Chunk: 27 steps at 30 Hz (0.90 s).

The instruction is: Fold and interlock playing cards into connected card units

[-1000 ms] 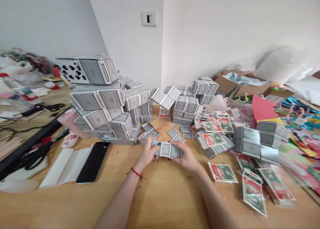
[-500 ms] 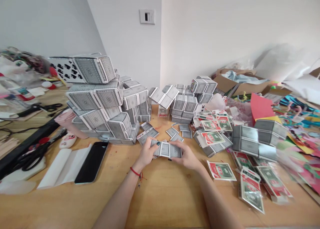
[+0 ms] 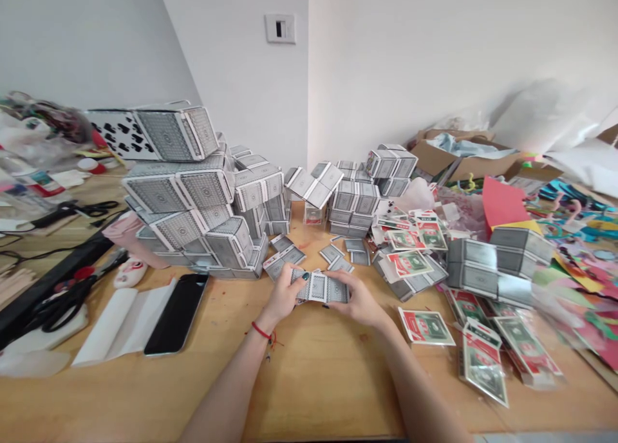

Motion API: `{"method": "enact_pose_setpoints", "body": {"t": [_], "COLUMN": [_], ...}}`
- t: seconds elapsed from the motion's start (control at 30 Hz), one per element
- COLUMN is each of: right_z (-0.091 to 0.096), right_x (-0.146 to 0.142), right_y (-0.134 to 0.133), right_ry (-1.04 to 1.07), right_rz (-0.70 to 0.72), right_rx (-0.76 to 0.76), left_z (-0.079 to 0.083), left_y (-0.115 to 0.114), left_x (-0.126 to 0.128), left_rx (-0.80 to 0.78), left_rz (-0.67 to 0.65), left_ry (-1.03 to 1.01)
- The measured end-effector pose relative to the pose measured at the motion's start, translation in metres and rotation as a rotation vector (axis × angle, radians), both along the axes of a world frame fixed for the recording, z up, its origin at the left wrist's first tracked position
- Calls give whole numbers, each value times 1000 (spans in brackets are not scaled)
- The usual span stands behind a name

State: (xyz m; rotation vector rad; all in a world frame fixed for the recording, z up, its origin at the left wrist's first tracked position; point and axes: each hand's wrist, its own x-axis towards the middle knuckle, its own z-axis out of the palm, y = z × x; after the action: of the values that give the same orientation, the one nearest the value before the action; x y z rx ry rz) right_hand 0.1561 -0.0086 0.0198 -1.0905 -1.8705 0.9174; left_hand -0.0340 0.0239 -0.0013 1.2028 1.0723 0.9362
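My left hand (image 3: 284, 295) and my right hand (image 3: 356, 299) both grip a small block folded from grey-backed playing cards (image 3: 324, 288), held just above the wooden table (image 3: 318, 378) at its middle. The left fingers wrap its left end, the right fingers its right end. Several loose folded cards (image 3: 338, 257) lie just behind it. A tall stack of bigger card blocks (image 3: 193, 192) rises at the left, and a lower pile of card blocks (image 3: 360, 201) stands behind the hands against the wall.
A black phone (image 3: 177, 313) lies on white paper (image 3: 123, 324) at the left, with scissors (image 3: 60, 304) beyond. Red and green card boxes (image 3: 427, 326) and more grey blocks (image 3: 497, 266) spread at the right, next to coloured paper (image 3: 505, 201) and a cardboard box (image 3: 458, 160).
The hands and the card block stay almost in place. The view has shifted slightly, so everything sits a little lower and to the left.
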Motion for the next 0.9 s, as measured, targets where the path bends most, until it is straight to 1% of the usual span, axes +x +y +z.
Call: {"method": "enact_pose_setpoints", "body": {"t": [0.13, 0.3, 0.4, 0.5, 0.6, 0.73, 0.83, 0.9], "right_z": [-3, -6, -7, -8, -7, -8, -12, -13], "right_x": [-5, -8, -11, -13, -12, -12, -13, -15], "right_y": [-1, -2, -3, -3, -3, -3, -2, -2], "right_ry": [16, 45, 27, -3, -5, -22, -74, -80], "right_rz": [-57, -24, -53, -54, -40, -39, -54, -61], "right_rx": [23, 1, 37, 49, 40, 56, 64, 67], "left_z": [1, 8, 7, 4, 2, 4, 8, 11], "left_y": [-2, -5, -7, -8, -9, -10, -10, -10], "left_x": [2, 6, 6, 8, 11, 11, 9, 8], "left_rx": [20, -20, 0, 27, 78, 191, 298, 334], "left_rz": [19, 8, 6, -11, 5, 35, 8, -5], "left_ry": [27, -10, 1, 32, 62, 134, 217, 256]}}
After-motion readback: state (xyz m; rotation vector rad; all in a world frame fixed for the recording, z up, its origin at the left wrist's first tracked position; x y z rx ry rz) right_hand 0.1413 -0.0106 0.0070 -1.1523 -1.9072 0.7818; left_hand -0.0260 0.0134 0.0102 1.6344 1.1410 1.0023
